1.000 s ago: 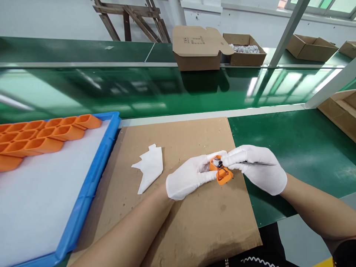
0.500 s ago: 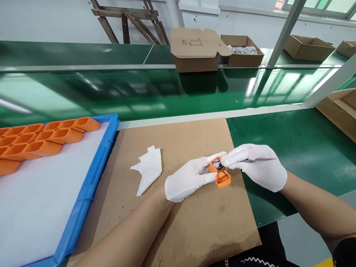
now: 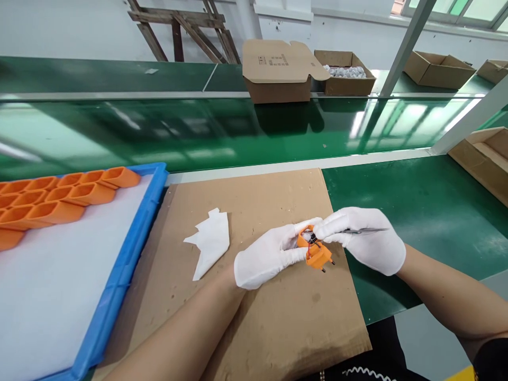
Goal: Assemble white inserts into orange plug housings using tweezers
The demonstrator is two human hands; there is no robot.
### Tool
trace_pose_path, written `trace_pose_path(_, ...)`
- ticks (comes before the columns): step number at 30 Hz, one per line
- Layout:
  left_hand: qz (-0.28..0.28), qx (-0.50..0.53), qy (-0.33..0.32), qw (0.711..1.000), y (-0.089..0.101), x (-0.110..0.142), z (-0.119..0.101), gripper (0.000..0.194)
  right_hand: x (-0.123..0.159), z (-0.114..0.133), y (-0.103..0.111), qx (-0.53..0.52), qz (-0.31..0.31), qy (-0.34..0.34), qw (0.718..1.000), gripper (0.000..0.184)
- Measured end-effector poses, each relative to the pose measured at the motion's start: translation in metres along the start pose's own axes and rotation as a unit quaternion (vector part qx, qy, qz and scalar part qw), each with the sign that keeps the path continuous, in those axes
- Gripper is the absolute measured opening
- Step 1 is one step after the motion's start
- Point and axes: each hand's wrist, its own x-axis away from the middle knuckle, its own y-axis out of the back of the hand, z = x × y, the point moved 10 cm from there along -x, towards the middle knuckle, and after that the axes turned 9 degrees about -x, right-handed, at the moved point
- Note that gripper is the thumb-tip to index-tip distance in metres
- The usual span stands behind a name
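Observation:
My left hand [image 3: 270,256], in a white glove, is closed around an orange plastic housing [image 3: 302,241] with its open end facing up. Dark and red wires [image 3: 314,241] run from that opening to an orange plug cap [image 3: 318,256], which hangs tilted beside it with two dark-tipped pins pointing down and right. In my right hand [image 3: 365,241], also gloved, is a pair of metal tweezers [image 3: 372,230], lying along the palm. The right fingertips meet the wires at the housing's mouth. What the tweezer tips touch is hidden behind those fingers.
A cardboard sheet [image 3: 254,317] lies under the hands, with a torn white paper piece [image 3: 212,241] on it. At left, a blue tray [image 3: 130,259] holds several orange housings [image 3: 59,211]. Cardboard boxes [image 3: 278,87] stand on the back ledge; another box [image 3: 482,159] is at right.
The plug cap has turned over, so its pins now show instead of its inner side. Both hands keep nearly the same place and hold.

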Motion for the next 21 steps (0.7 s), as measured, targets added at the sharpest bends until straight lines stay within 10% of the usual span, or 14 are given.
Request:
trace_pose_path(13, -0.007, 0.095, -0.006, 0.995, 0.000, 0.001, 0.007, 0.078, -0.007, 0.016, 0.026, 0.148, -0.077, 0.015, 0.986, 0.005)
trace_pose_path(21, -0.024, 0.007, 0.008, 1.000, 0.005, 0.001, 0.006, 0.078, 0.005, -0.024, 0.006, 0.311, 0.032, -0.046, 0.949, 0.038)
